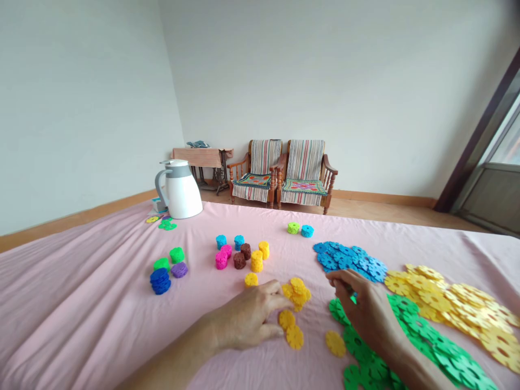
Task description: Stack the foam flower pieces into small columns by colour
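My left hand (pixel 258 314) reaches over the pink cloth, fingers apart, beside a loose heap of yellow discs (pixel 296 293); its thumb is near two more yellow discs (pixel 294 336). A yellow stack (pixel 251 279) stands just beyond its knuckles. My right hand (pixel 357 298) hovers over the green disc pile (pixel 426 330), near the blue disc pile (pixel 349 260). Its fingertips are pinched together, and anything between them is too small to make out. A single yellow disc (pixel 335 343) lies between my hands.
Small stacks in magenta (pixel 221 260), brown (pixel 239 260), dark blue (pixel 160 281) and other colours stand left of centre. A large yellow pile (pixel 459 303) spreads at right. A white jug (pixel 183 195) stands at the far left edge; two chairs (pixel 303 187) are beyond.
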`<state>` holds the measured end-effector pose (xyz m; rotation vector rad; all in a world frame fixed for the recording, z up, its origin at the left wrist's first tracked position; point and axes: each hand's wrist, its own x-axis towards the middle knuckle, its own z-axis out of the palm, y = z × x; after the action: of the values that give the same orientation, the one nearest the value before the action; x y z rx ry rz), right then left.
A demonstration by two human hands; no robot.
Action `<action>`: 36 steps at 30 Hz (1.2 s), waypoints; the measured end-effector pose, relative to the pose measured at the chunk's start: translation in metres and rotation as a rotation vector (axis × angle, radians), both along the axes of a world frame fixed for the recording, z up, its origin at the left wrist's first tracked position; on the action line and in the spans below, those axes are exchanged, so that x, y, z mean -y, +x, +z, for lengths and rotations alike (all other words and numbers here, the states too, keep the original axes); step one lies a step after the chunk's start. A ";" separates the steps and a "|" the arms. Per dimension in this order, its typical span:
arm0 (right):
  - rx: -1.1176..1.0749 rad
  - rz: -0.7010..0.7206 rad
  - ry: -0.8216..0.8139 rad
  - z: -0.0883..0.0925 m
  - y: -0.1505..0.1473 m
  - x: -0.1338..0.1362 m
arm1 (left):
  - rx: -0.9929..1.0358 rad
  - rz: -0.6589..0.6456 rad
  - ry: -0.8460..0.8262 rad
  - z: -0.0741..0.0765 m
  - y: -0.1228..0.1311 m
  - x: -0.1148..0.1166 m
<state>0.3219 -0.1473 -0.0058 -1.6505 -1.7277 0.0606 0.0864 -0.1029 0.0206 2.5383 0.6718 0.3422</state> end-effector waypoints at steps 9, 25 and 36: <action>0.031 0.037 -0.012 -0.004 0.008 -0.002 | -0.039 0.015 0.004 -0.005 0.006 -0.003; 0.048 0.066 -0.087 -0.012 0.014 -0.003 | 0.189 0.243 -0.177 0.009 -0.029 -0.034; 0.072 0.055 -0.103 -0.013 0.015 -0.002 | 0.152 0.424 0.065 0.004 -0.041 -0.053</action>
<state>0.3372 -0.1449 -0.0193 -1.6980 -1.8519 0.1194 0.0450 -0.0504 0.0250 2.3818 1.1528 0.7029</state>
